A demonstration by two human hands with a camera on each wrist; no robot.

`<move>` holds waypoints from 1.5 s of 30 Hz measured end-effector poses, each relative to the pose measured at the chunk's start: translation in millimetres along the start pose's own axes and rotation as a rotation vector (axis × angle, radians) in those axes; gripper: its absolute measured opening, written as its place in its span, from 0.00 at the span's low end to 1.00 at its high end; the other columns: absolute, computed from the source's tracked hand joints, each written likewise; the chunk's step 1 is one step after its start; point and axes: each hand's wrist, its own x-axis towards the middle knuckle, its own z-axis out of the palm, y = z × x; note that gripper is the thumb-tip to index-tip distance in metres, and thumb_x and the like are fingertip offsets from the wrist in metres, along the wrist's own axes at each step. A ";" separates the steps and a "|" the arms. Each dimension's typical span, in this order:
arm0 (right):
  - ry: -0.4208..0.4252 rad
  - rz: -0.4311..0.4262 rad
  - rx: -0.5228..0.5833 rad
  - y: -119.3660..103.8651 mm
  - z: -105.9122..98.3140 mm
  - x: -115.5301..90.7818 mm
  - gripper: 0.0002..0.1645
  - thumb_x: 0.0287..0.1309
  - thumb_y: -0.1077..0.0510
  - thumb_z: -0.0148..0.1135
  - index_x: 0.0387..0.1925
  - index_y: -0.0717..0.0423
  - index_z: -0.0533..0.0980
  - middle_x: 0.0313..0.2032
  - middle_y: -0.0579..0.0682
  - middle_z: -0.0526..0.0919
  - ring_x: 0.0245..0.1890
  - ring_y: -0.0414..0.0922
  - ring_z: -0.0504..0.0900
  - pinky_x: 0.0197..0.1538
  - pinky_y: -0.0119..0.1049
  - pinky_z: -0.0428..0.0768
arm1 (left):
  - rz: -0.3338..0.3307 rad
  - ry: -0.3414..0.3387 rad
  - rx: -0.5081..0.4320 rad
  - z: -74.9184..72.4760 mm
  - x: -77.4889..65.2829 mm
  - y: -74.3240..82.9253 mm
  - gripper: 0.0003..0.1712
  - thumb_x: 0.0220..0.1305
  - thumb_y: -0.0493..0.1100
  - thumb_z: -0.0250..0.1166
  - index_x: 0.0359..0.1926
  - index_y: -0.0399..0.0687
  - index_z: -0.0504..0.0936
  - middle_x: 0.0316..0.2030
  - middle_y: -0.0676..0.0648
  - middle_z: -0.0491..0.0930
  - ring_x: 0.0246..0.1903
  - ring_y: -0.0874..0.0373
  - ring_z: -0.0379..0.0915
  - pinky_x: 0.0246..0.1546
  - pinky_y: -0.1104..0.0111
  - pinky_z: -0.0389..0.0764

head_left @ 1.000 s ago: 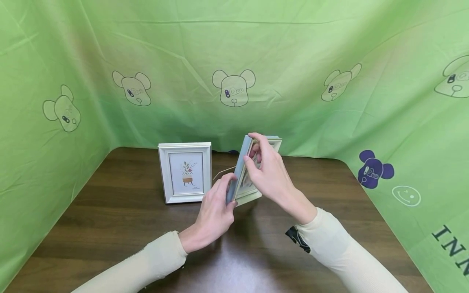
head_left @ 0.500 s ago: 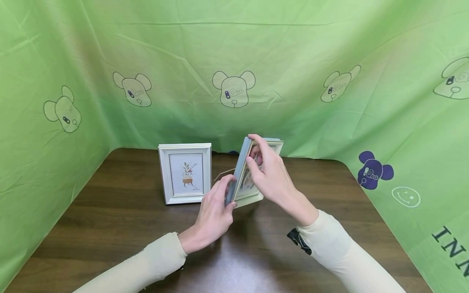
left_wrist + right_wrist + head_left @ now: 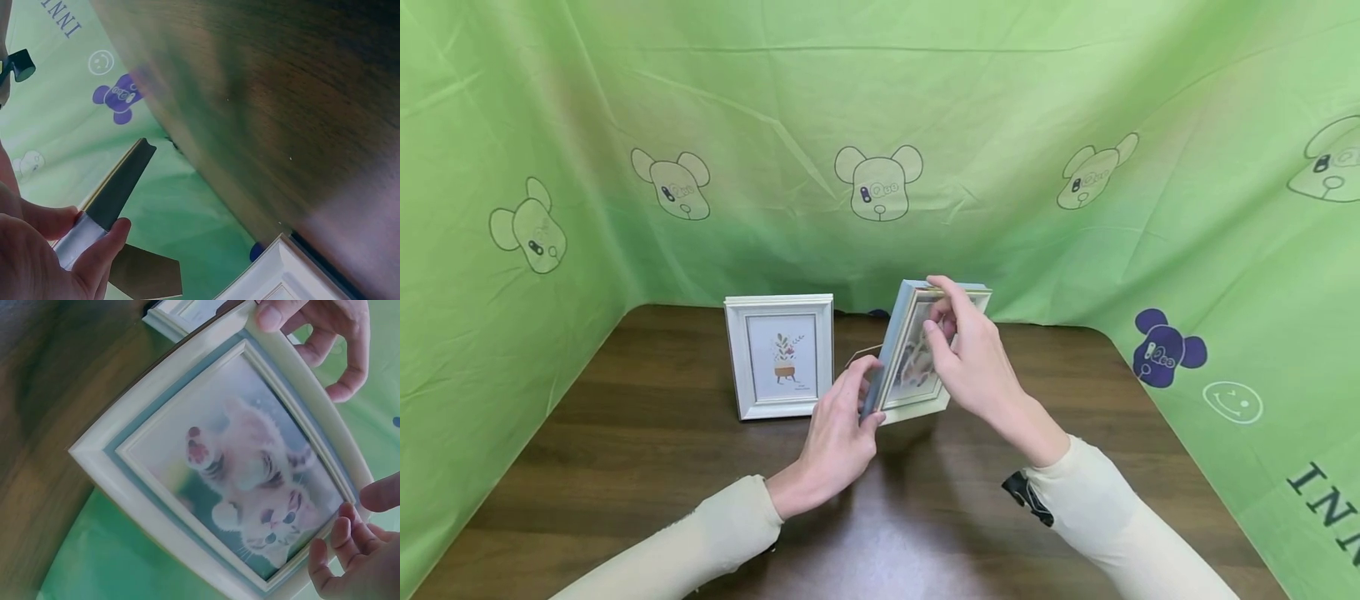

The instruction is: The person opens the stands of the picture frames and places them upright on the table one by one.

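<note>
A picture frame (image 3: 913, 367) with a pale front, blue-grey sides and a kitten photo (image 3: 256, 481) is held up, turned partly to the right. My left hand (image 3: 835, 442) grips its left side low down; the left wrist view has the thumb and a finger pinching the frame's edge (image 3: 122, 187). My right hand (image 3: 973, 358) is at the upper part, one finger over the top edge and the others curled before the photo. In the right wrist view, fingertips (image 3: 347, 515) of that hand meet the inner border. A brown stand leg (image 3: 150, 272) juts from the back.
A second, white picture frame (image 3: 778, 408) with a potted-plant print stands on the brown wooden table (image 3: 647, 467), just left of the held one. Green cloth (image 3: 760, 100) with bear-head prints encloses the back and both sides.
The held picture frame has swung its front more toward the head camera, so more of the photo shows. My right hand has shifted slightly right with it; my left hand is nearly still.
</note>
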 end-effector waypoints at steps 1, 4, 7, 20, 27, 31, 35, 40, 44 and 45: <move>0.002 0.001 -0.003 0.7 -0.6 -0.6 0.29 0.61 0.65 0.54 0.64 0.51 0.64 0.34 0.47 0.75 0.28 0.39 0.70 0.30 0.32 0.68 | -0.005 0.001 -0.005 -0.1 -0.1 -0.1 0.41 0.47 0.24 0.68 0.60 0.56 0.66 0.35 0.54 0.72 0.31 0.61 0.73 0.32 0.70 0.75; 0.014 0.000 -0.011 3.0 -1.8 -2.1 0.29 0.61 0.66 0.53 0.64 0.51 0.64 0.33 0.48 0.75 0.28 0.40 0.70 0.31 0.33 0.68 | -0.013 -0.001 -0.017 0.1 -0.1 -1.1 0.41 0.47 0.24 0.68 0.60 0.56 0.65 0.35 0.53 0.72 0.30 0.60 0.73 0.32 0.70 0.76; 0.028 -0.001 -0.015 5.2 -2.5 -3.1 0.29 0.60 0.67 0.53 0.63 0.53 0.64 0.33 0.49 0.75 0.29 0.40 0.70 0.32 0.34 0.68 | -0.014 -0.001 -0.020 0.6 0.2 -2.4 0.41 0.47 0.24 0.68 0.60 0.56 0.65 0.35 0.53 0.72 0.30 0.61 0.73 0.32 0.70 0.76; 0.087 0.025 -0.047 20.0 -8.3 -9.5 0.28 0.59 0.67 0.54 0.62 0.56 0.66 0.33 0.49 0.76 0.28 0.40 0.69 0.28 0.30 0.66 | -0.042 -0.010 -0.065 1.4 0.6 -5.0 0.42 0.47 0.23 0.68 0.60 0.56 0.65 0.36 0.51 0.74 0.29 0.60 0.73 0.33 0.66 0.78; 0.106 0.056 -0.063 25.8 -12.1 -14.4 0.28 0.59 0.67 0.55 0.62 0.57 0.66 0.34 0.49 0.76 0.26 0.42 0.68 0.26 0.30 0.65 | -0.056 -0.012 -0.083 1.0 0.7 -5.1 0.42 0.48 0.22 0.67 0.60 0.56 0.65 0.36 0.52 0.74 0.31 0.61 0.74 0.33 0.70 0.78; 0.121 0.060 -0.076 30.5 -14.9 -15.8 0.28 0.58 0.68 0.55 0.61 0.57 0.66 0.34 0.48 0.76 0.27 0.43 0.69 0.29 0.31 0.65 | -0.066 -0.016 -0.081 1.2 -0.1 -6.6 0.43 0.48 0.22 0.67 0.61 0.57 0.64 0.37 0.52 0.73 0.31 0.61 0.73 0.33 0.69 0.78; 0.126 0.074 -0.083 35.1 -17.7 -17.0 0.28 0.58 0.68 0.55 0.61 0.57 0.66 0.33 0.49 0.76 0.27 0.42 0.70 0.30 0.31 0.66 | -0.079 -0.024 -0.082 1.6 -1.2 -7.6 0.42 0.49 0.23 0.67 0.61 0.57 0.64 0.37 0.51 0.73 0.30 0.61 0.73 0.33 0.67 0.78; 0.124 0.105 -0.096 41.2 -20.9 -20.0 0.28 0.58 0.68 0.55 0.61 0.56 0.66 0.32 0.49 0.76 0.29 0.41 0.69 0.31 0.31 0.65 | -0.091 -0.031 -0.065 2.0 -2.7 -8.4 0.42 0.49 0.23 0.67 0.61 0.58 0.64 0.36 0.52 0.73 0.30 0.62 0.72 0.33 0.69 0.76; 0.120 0.125 -0.117 46.1 -22.8 -22.4 0.29 0.58 0.68 0.56 0.62 0.56 0.65 0.33 0.49 0.75 0.29 0.43 0.69 0.31 0.32 0.65 | -0.099 -0.038 -0.060 1.9 -3.0 -8.6 0.42 0.50 0.24 0.67 0.61 0.58 0.63 0.36 0.53 0.73 0.30 0.62 0.72 0.33 0.69 0.76; 0.117 0.132 -0.120 47.3 -23.2 -23.2 0.29 0.59 0.67 0.56 0.62 0.56 0.65 0.33 0.49 0.75 0.30 0.44 0.70 0.31 0.32 0.65 | -0.099 -0.040 -0.063 1.9 -3.1 -8.6 0.42 0.50 0.24 0.67 0.61 0.58 0.63 0.36 0.53 0.73 0.30 0.61 0.72 0.33 0.69 0.76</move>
